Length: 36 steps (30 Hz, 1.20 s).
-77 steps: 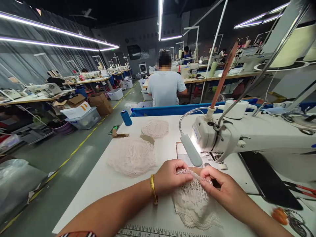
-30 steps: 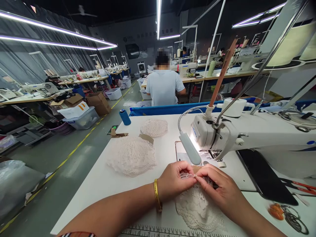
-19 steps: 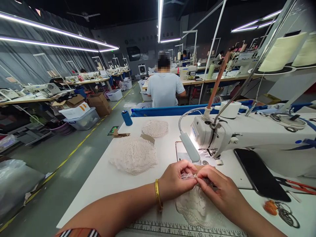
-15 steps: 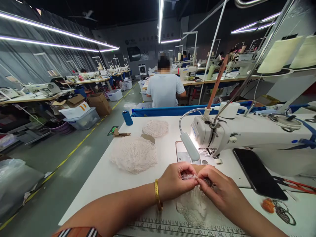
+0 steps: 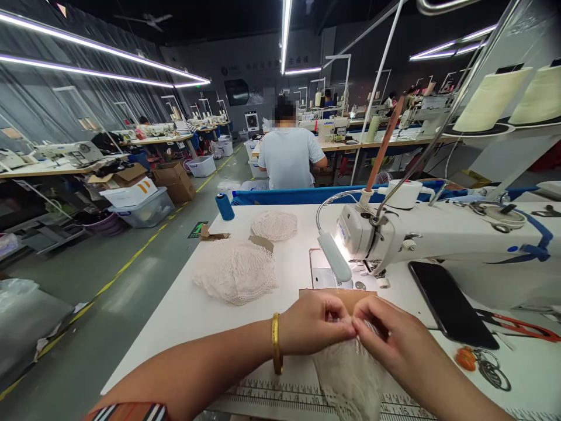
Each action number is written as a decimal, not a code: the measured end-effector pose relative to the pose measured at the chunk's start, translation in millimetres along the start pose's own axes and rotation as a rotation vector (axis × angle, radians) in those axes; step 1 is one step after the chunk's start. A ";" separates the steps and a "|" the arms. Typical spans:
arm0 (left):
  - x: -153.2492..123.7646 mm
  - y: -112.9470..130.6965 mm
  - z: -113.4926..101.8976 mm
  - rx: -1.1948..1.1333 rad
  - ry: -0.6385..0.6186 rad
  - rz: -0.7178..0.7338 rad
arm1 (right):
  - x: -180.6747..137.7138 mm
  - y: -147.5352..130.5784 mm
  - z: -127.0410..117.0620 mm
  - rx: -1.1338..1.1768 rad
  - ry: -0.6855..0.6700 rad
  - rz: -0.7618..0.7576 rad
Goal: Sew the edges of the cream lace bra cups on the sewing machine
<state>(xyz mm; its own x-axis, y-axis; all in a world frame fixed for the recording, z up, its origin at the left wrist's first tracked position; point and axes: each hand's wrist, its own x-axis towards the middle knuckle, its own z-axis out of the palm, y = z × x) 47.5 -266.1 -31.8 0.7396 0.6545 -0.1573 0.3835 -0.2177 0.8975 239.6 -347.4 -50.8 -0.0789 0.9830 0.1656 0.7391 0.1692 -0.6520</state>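
Note:
Both my hands meet in front of the sewing machine [image 5: 412,234], pinching the upper edge of a piece of cream lace fabric [image 5: 348,374]. My left hand [image 5: 318,324], with a gold bangle at the wrist, holds it between thumb and fingers. Against those fingertips, my right hand [image 5: 388,327] grips the same edge; the exact pinch point is partly hidden. The lace hangs down over a ruler marking [image 5: 284,394] at the table's near edge. A strip of brown cardboard [image 5: 342,298] lies just beyond my hands.
Two more lace pieces, a near one [image 5: 236,272] and a far one [image 5: 274,225], lie on the left of the white table. A blue thread cone [image 5: 225,207] stands behind them. A phone [image 5: 451,304], scissors [image 5: 521,324] and keys [image 5: 493,368] lie right. A person [image 5: 289,152] sits ahead.
The lace hangs lower and more spread out below my hands. My fingertips have come closer together, and more of the cardboard shows behind them. The view has shifted slightly.

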 end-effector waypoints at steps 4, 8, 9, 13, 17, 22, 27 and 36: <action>32.2 -14.9 0.5 0.518 0.212 -0.024 | 39.8 32.2 18.7 -0.114 0.026 -0.011; 40.6 -30.7 3.6 0.732 0.339 0.181 | 54.5 49.7 29.4 -0.136 0.070 -0.027; 39.8 -34.6 4.2 0.799 0.353 0.295 | 54.4 51.3 29.3 -0.141 0.074 -0.032; 35.9 -46.6 5.7 0.902 0.333 0.601 | 47.0 53.6 23.4 -0.159 0.086 -0.059; 34.3 -49.1 6.7 0.924 0.352 0.617 | 36.4 55.4 19.0 -0.170 0.058 -0.138; 32.9 -48.6 7.0 0.945 0.362 0.601 | 32.0 58.3 21.3 -0.253 0.032 -0.297; 30.1 -46.4 1.4 0.955 0.306 0.535 | 35.5 62.9 23.9 -0.289 0.089 -0.306; 32.6 -42.7 3.8 0.958 0.277 0.450 | 36.4 77.3 27.2 -0.437 0.114 -0.257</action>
<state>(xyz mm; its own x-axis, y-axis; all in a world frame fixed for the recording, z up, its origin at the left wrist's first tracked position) 57.4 -238.3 -76.8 0.8161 0.4874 0.3105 0.4688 -0.8725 0.1376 275.7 -296.6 -115.3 -0.2387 0.8956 0.3753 0.9177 0.3344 -0.2144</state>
